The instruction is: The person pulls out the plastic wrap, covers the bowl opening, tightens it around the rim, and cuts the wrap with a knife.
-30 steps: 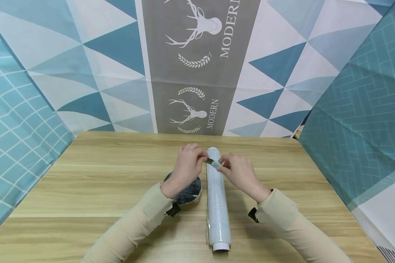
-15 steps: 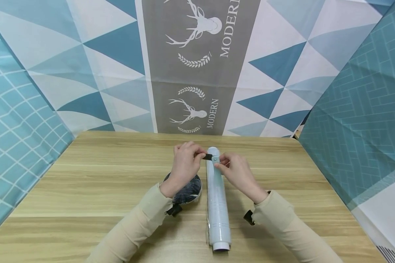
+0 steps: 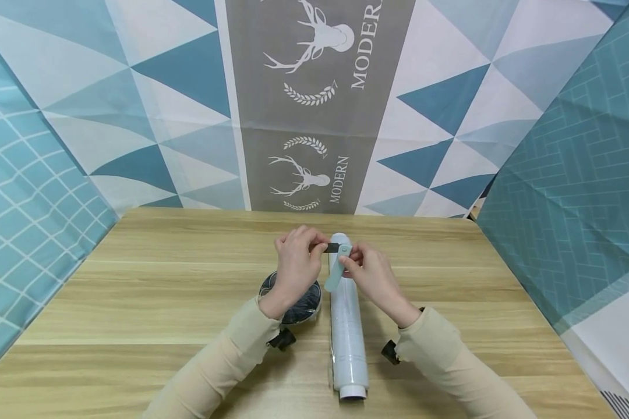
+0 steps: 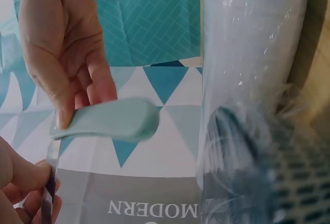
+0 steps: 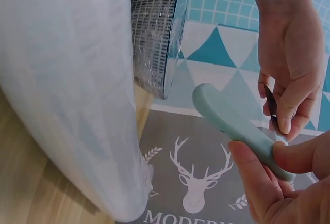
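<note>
Both hands hold a folding knife (image 3: pixel 336 274) above the far end of a plastic wrap roll (image 3: pixel 347 331). My left hand (image 3: pixel 297 259) pinches the dark blade (image 3: pixel 332 248) between thumb and fingers. At the pivot end, my right hand (image 3: pixel 375 279) grips the mint-green handle (image 5: pixel 234 123), thumb on one side and fingers on the other. Handle and blade stand at an angle to each other, so the knife is part-way unfolded. In the left wrist view the handle (image 4: pixel 111 120) points away from the blade, its free end touched by neither hand.
A dark round bowl (image 3: pixel 305 304) with clear film over it stands left of the roll, partly behind my left wrist. Its side shows a grid pattern (image 5: pixel 150 33) in the right wrist view. Patterned wall coverings (image 3: pixel 188 116) rise behind the wooden table (image 3: pixel 136 302).
The knife's handle has swung round the pivot and now shows at length, slanting toward me; before, only its end showed. My right hand has shifted slightly left.
</note>
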Action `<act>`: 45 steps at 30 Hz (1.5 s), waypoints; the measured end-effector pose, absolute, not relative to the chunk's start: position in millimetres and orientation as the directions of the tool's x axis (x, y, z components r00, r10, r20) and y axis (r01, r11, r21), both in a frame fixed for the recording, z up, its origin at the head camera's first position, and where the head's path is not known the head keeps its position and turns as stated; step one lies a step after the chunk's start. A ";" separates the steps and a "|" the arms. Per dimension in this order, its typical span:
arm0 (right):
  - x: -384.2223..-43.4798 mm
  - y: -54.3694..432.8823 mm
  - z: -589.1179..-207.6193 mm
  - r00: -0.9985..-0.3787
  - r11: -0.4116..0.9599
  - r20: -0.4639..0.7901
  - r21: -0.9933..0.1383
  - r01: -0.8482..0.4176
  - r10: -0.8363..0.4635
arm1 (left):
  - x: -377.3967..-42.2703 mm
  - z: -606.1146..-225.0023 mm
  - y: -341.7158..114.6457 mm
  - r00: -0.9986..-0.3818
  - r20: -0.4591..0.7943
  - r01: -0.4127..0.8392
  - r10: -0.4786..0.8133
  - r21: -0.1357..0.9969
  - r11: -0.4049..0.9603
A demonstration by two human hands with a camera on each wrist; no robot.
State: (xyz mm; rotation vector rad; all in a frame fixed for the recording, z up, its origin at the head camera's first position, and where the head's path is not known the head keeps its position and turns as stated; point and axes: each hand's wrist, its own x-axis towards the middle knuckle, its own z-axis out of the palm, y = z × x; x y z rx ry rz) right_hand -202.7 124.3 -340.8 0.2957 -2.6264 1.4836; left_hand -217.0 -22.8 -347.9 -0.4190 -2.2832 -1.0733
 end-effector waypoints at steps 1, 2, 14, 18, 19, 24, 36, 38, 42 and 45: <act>-202.7 123.8 -341.1 -0.976 0.492 0.190 -0.843 -0.219 -0.110 | -216.3 -348.5 -22.5 -0.788 0.615 0.496 0.028 0.607 0.620; -202.7 123.2 -341.4 -0.977 0.478 0.186 -0.852 -0.213 -0.104 | -215.6 -349.1 -22.2 -0.792 0.611 0.493 0.019 0.620 0.611; -205.7 118.5 -340.1 -0.990 0.342 0.136 -0.929 -0.141 -0.041 | -210.1 -355.4 -16.4 -0.790 0.613 0.502 -0.029 0.673 0.544; -206.7 117.7 -340.2 -0.990 0.320 0.135 -0.937 -0.139 -0.034 | -209.3 -356.2 -15.5 -0.785 0.619 0.511 -0.023 0.668 0.542; -206.9 117.7 -340.5 -0.990 0.315 0.135 -0.939 -0.139 -0.034 | -209.3 -356.4 -15.2 -0.784 0.620 0.511 -0.022 0.665 0.544; -206.6 117.3 -339.9 -0.990 0.291 0.138 -0.946 -0.143 -0.037 | -208.0 -359.1 -12.6 -0.773 0.635 0.516 -0.015 0.641 0.568; -206.1 118.2 -346.5 -0.989 0.227 0.151 -0.963 -0.147 -0.003 | -205.3 -372.8 -9.9 -0.777 0.629 0.537 0.008 0.657 0.529; -206.5 118.9 -347.6 -0.986 0.240 0.165 -0.957 -0.162 -0.007 | -205.7 -373.8 -10.6 -0.785 0.620 0.537 0.008 0.673 0.509; -206.9 121.2 -347.7 -0.976 0.291 0.214 -0.932 -0.215 -0.033 | -208.2 -372.4 -13.1 -0.792 0.611 0.548 0.014 0.700 0.459; -207.3 124.0 -347.1 -0.965 0.320 0.256 -0.911 -0.260 -0.057 | -209.3 -370.2 -15.8 -0.798 0.601 0.555 0.034 0.713 0.429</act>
